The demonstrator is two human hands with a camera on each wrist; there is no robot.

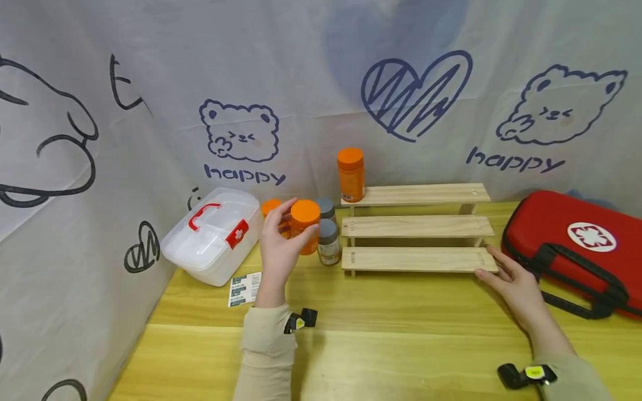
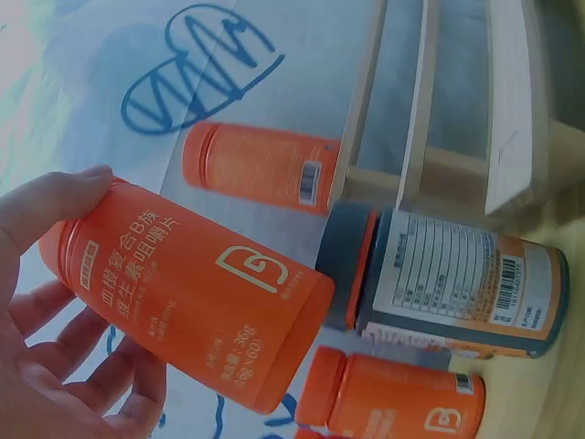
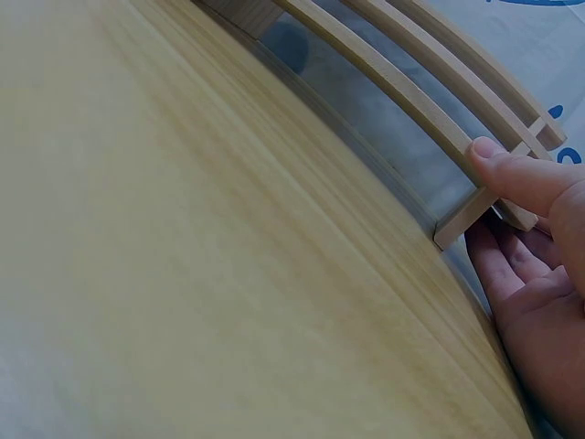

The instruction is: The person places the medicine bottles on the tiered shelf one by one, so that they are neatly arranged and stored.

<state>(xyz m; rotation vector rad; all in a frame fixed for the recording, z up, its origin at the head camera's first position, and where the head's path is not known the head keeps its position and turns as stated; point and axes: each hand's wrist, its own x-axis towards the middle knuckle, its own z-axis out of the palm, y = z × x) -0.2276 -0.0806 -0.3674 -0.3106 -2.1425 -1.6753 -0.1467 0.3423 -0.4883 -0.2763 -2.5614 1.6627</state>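
My left hand grips an orange supplement bottle near its cap, thumb on one side and fingers on the other. The bottle is raised, with its printed label showing in the left wrist view. At the right end of a three-step wooden rack, my right hand holds the lowest step, thumb at its front edge. Another orange bottle stands on the left end of the top step. Grey-capped bottles and an orange bottle stand left of the rack, partly hidden behind my left hand in the head view.
A clear plastic first-aid box with a red handle sits at the left, a printed blister sheet in front of it. A red first-aid case with black straps lies right of the rack. Behind hangs a printed cloth.
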